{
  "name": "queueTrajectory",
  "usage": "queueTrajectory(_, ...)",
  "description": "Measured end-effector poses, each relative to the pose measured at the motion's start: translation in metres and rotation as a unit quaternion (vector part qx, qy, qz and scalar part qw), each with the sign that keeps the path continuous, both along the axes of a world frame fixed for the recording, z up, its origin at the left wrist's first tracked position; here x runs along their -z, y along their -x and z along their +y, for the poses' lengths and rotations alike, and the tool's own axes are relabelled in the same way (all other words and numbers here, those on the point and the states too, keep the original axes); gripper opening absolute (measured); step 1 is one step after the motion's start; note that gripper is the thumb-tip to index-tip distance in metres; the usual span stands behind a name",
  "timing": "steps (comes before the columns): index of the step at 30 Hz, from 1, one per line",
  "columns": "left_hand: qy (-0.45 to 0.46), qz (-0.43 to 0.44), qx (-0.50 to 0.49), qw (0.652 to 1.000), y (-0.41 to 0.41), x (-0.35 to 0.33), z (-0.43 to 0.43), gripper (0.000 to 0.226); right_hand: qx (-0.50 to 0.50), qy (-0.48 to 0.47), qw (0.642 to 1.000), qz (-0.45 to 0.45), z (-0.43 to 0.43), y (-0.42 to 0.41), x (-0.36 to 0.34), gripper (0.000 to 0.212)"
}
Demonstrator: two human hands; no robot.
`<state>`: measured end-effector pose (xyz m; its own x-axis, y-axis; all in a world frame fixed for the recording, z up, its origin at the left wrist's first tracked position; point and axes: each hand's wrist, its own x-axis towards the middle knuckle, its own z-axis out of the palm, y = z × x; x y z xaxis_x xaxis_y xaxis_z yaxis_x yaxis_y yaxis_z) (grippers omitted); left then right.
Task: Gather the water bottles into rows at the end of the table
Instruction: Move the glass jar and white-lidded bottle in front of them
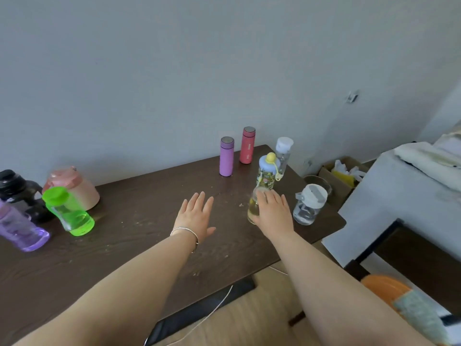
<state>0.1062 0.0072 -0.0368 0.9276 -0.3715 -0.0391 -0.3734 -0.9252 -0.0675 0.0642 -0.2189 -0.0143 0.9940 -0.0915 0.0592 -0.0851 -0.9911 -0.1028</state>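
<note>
At the right end of the dark wooden table (139, 228) stand a purple flask (226, 156), a red flask (247, 145), a clear bottle with a white cap (283, 152), a patterned bottle with a blue and yellow lid (267, 171) and a squat clear bottle with a grey lid (308, 204). My right hand (273, 212) rests on a small clear yellowish bottle (253, 209). My left hand (195, 214) hovers flat over the table, fingers apart, holding nothing. At the left stand a green bottle (68, 212), a purple bottle (20, 227), a pink jug (73, 187) and a black bottle (18, 191).
A grey wall runs behind the table. Past the table's right end sit a cardboard box (343, 174) with bags and a clear bowl (319, 182). A white unit (399, 191) with a towel stands at the right. A white cable (217, 305) hangs below the front edge.
</note>
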Motion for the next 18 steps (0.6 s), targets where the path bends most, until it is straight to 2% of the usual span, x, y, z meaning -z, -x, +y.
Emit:
queueTrajectory(10,0.017,0.004,0.069,0.997,-0.009,-0.011,-0.108,0.090,0.086,0.001,0.996,0.005,-0.100,0.032,0.001,0.081)
queueTrajectory(18,0.040,0.027,0.096,0.994,-0.035,0.012,-0.157,0.087,0.150,0.000,0.989,0.004,-0.149,0.024,0.014,0.076)
